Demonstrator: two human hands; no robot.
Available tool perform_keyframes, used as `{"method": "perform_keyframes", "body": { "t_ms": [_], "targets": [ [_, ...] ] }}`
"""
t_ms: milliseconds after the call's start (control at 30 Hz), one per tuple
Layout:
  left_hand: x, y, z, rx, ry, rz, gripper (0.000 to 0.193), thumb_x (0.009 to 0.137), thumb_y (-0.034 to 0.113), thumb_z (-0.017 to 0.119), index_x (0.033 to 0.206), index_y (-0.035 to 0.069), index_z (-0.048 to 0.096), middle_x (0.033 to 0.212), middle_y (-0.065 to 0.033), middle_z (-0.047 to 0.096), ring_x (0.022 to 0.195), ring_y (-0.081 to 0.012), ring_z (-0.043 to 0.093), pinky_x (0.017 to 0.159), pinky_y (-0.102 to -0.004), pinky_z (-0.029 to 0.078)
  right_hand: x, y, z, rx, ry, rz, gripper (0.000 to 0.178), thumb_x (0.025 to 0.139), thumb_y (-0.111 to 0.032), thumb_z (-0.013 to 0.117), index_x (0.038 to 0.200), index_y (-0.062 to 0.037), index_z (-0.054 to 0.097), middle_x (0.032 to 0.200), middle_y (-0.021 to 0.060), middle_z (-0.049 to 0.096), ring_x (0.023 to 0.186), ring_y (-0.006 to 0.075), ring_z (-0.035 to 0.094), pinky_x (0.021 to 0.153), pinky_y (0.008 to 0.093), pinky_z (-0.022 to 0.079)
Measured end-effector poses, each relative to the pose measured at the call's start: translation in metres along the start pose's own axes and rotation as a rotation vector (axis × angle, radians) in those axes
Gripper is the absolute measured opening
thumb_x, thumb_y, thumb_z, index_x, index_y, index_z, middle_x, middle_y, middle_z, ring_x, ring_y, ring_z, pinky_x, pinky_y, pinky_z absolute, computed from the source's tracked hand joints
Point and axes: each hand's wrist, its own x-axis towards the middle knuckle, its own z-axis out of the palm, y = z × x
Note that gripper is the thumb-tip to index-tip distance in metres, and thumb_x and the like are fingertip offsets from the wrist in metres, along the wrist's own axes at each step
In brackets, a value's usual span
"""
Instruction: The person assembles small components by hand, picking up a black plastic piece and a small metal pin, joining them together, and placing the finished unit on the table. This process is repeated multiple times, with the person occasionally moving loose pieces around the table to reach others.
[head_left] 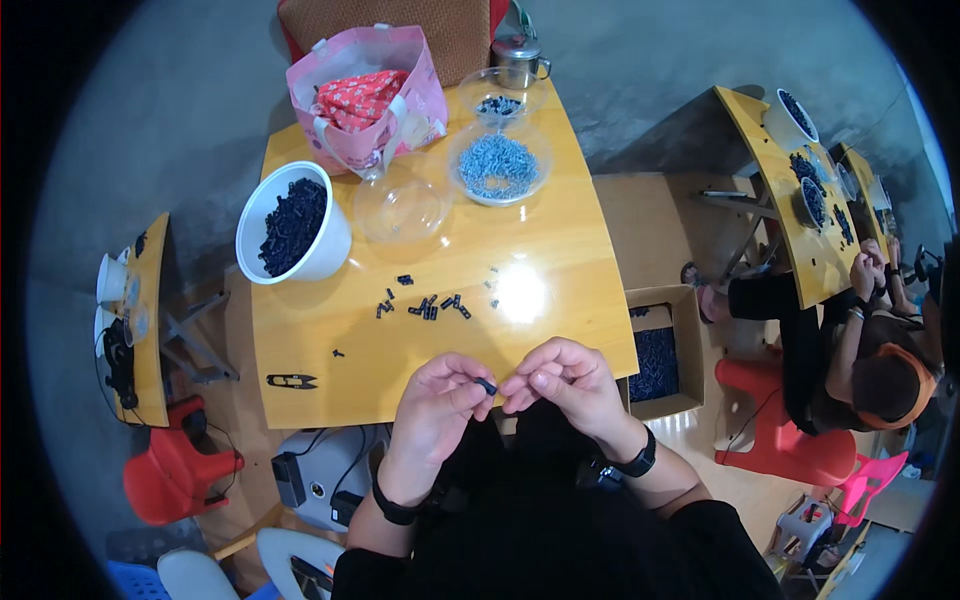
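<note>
Over the table's near edge, my left hand (pixel 438 408) pinches a small black plastic piece (pixel 485 386) between thumb and fingertips. Close beside it on the right, my right hand (pixel 575 390) has its thumb and fingers drawn together; what they hold, if anything, is too small to make out. Several similar black pieces (pixel 431 309) lie loose on the yellow table (pixel 560 240) beyond my hands. A few tiny metal bits (pixel 493 285) rest to the right of them. Thread snips (pixel 291 381) lie at the table's left edge.
A white tub (pixel 330 245) of black pieces stands at left, near an empty clear bowl (pixel 400 212). Farther back are a bowl of silvery parts (pixel 497 165) and a pink bag (pixel 430 75). A cardboard box (pixel 690 300) sits at right; another person (pixel 840 340) works beyond.
</note>
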Motion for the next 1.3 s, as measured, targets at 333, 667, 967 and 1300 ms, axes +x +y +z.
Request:
{"method": "perform_keyframes", "body": {
  "t_ms": [333,667,967,1300],
  "targets": [
    [-0.004,-0.012,0.01,-0.072,-0.039,0.065,0.018,0.076,0.001,0.066,0.093,-0.002,0.061,0.083,-0.0131,0.064,0.073,-0.0185,0.062,0.066,-0.0267,0.05,0.002,0.001,0.01,-0.413,-0.019,-0.454,0.009,0.078,0.004,0.063,0.087,0.0028,0.06,0.098,0.0193,0.058,0.081,0.0192,0.062,0.075,0.0291,0.052],
    [-0.013,-0.013,0.011,-0.065,-0.034,0.137,0.015,0.076,-0.004,0.063,0.091,-0.003,0.062,0.081,-0.0135,0.064,0.071,-0.0192,0.063,0.066,-0.027,0.052,0.009,0.006,0.013,-0.644,-0.002,-0.573,0.015,0.072,-0.001,0.07,0.085,0.0014,0.064,0.082,0.0127,0.061,0.069,0.0181,0.059,0.055,0.0261,0.048],
    [-0.006,-0.026,-0.014,-0.097,0.183,0.156,0.012,0.08,-0.003,0.06,0.092,-0.003,0.061,0.081,-0.0113,0.063,0.069,-0.0157,0.061,0.066,-0.0251,0.05,0.019,0.05,0.015,-1.204,0.187,-0.814,0.028,0.07,-0.003,0.069,0.098,0.0009,0.064,0.084,0.0129,0.064,0.059,0.0202,0.058,0.052,0.0269,0.046],
    [0.007,-0.015,-0.07,-0.083,0.318,0.179,0.012,0.082,0.003,0.058,0.094,0.002,0.058,0.083,-0.01,0.062,0.07,-0.0156,0.057,0.066,-0.0266,0.046,0.069,0.065,0.003,-0.962,0.378,-0.223,0.027,0.075,-0.007,0.068,0.101,-0.0019,0.063,0.076,0.0094,0.062,0.06,0.0123,0.055,0.054,0.0241,0.045]
  ]
}}
